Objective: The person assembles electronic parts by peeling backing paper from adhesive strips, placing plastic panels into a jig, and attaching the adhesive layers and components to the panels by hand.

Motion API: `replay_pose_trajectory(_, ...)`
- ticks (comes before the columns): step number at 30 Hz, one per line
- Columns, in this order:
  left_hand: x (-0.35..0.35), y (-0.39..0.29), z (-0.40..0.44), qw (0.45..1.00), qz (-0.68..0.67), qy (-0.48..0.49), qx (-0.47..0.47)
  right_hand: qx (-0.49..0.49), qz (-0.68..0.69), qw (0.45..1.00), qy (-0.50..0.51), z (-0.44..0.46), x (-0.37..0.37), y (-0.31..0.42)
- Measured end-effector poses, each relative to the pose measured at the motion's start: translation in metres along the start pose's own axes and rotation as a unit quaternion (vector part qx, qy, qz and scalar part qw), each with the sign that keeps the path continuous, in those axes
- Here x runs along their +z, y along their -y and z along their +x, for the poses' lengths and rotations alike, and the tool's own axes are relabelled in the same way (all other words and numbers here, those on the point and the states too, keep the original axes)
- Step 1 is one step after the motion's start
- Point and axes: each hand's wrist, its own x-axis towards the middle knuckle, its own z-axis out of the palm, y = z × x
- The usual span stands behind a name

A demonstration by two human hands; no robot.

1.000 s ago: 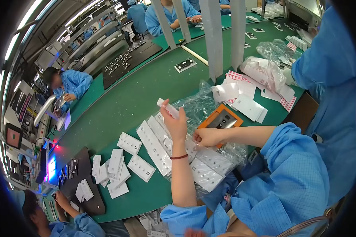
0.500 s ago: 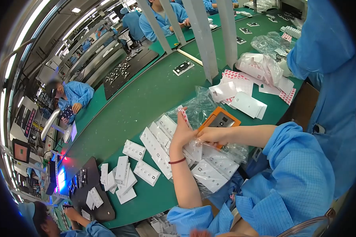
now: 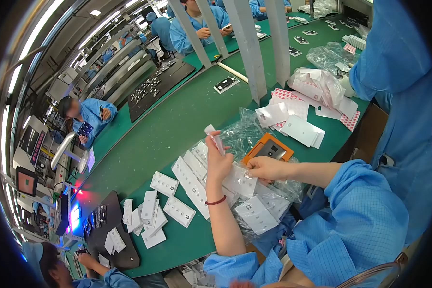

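My left hand (image 3: 219, 163) is wrapped round a small white strip (image 3: 215, 139) whose upper end sticks out above the fingers. Beside it, my right hand (image 3: 266, 169) is closed with thumb and fingers together, over the clear plastic; what it pinches, if anything, is hidden. Below both hands lie white cards with small dark marks (image 3: 257, 214), some under clear plastic. An orange frame with a grey plate (image 3: 269, 150) rests just beyond my right hand.
White cards (image 3: 178, 210) are scattered to the left, near a black mat (image 3: 115, 230). White and red-patterned sheets (image 3: 302, 129) and bagged sheets (image 3: 317, 86) lie to the right. Grey posts (image 3: 245, 48) rise from the green table (image 3: 177, 129). A co-worker in blue (image 3: 398, 96) stands at right.
My hands came together, then moved apart. The strip in my left hand has turned from its red-patterned side to its white side. The co-worker at left has raised a dark board.
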Motion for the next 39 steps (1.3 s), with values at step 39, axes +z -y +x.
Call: replay_pose_trajectory(39, 0.007, -0.045, -0.084, 0.977, 0.155, -0.124, -0.075, -0.090, -0.269, 0.952, -0.119, -0.021, 0.008, -0.006)
